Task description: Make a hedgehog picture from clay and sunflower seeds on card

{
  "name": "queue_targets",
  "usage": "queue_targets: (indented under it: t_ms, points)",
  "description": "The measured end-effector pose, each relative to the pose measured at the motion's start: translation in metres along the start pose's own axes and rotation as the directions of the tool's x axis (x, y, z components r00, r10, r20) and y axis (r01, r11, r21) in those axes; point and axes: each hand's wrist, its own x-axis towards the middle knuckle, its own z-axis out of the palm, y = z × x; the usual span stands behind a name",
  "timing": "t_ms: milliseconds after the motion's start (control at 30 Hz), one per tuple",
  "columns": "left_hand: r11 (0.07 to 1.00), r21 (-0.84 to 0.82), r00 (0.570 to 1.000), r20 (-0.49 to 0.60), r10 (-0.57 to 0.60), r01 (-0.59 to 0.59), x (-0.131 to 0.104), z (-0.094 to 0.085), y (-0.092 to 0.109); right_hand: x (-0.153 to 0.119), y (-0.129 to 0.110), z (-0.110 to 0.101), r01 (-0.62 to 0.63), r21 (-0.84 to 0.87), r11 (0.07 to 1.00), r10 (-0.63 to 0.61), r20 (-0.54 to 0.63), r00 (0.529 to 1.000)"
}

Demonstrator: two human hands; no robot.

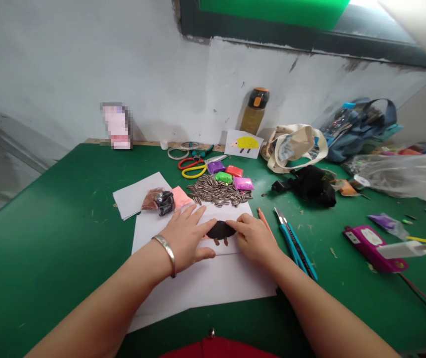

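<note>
Green table: one, I see it spread beneath everything [59,233].
White paper [205,281]: at least three sheets by my count, two under the hands and one or more at the left.
Left hand [185,233]: one, fingers spread wide, index fingertip at the black shape's left end.
Right hand [255,236]: one, index finger extended to the shape's right end, the others curled; I cannot tell whether they hold anything.
Bottle [254,114]: one, against the wall.
Cutter [298,246]: one, blue, beside the right hand.
Scissors [195,171]: one pair, red and yellow handles.
Card [231,150]: one, bearing a yellow animal figure.
Black shape [220,229]: one, on the paper between both hands.
Bright packets [243,183]: four, by the seeds.
Brown feet [217,242]: two, below the black shape.
Seeds [209,191]: one pile, too many for me to count.
</note>
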Motion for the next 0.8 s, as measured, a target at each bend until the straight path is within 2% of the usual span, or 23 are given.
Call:
queue_targets:
  t_ms: [200, 367, 500, 667, 800]
  points:
    - [0.999, -0.019, 0.998, 0.034, 0.048, -0.048, -0.003, 0.016, 0.002, 0.001, 0.001, 0.0, 0.002, -0.008, 1.0, -0.002, 0.015, 1.0]
    - [0.997, -0.039, 0.997, 0.021, 0.073, -0.072, -0.002, 0.012, 0.001, -0.001, 0.001, 0.0, -0.006, 0.0, 1.0, 0.006, -0.004, 1.0]
    - [0.996, -0.031, 0.997, -0.012, 0.082, -0.083, 0.0, 0.011, -0.003, -0.003, -0.008, -0.001, 0.021, -0.049, 0.999, -0.022, -0.032, 0.999]
    - [0.999, -0.02, 0.999, -0.016, 0.046, -0.046, 0.0, 0.019, -0.003, -0.004, -0.019, -0.001, 0.109, -0.123, 0.986, -0.103, 0.057, 0.993]
    - [0.998, -0.044, 0.998, -0.027, 0.049, -0.05, -0.002, 0.018, -0.002, -0.003, -0.021, -0.002, 0.115, -0.122, 0.986, -0.105, 0.087, 0.991]
